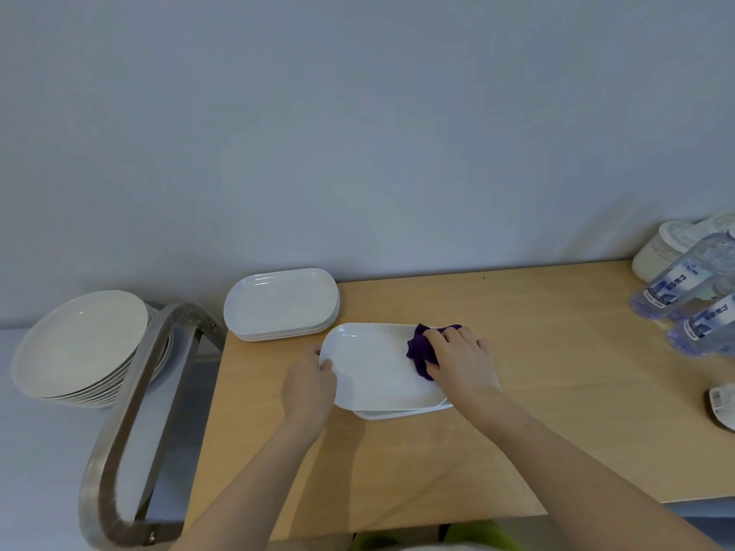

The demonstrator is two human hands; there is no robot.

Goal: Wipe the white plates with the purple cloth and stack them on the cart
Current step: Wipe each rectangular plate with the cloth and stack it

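A white oblong plate (374,367) lies on top of another white plate (397,414) in the middle of the wooden table (517,411). My left hand (308,387) grips its left rim. My right hand (457,363) holds the crumpled purple cloth (419,347) and presses it onto the plate's right half. Behind, at the table's back left corner, stands a stack of several white oblong plates (280,304). On the cart (47,451) to the left sits a stack of several round white plates (79,347).
The cart's curved metal handle (131,411) rises between the cart top and the table. Water bottles (684,288) and white lidded containers (664,248) crowd the table's right end. A small packaged item (722,407) lies at the right edge. A plain wall is behind.
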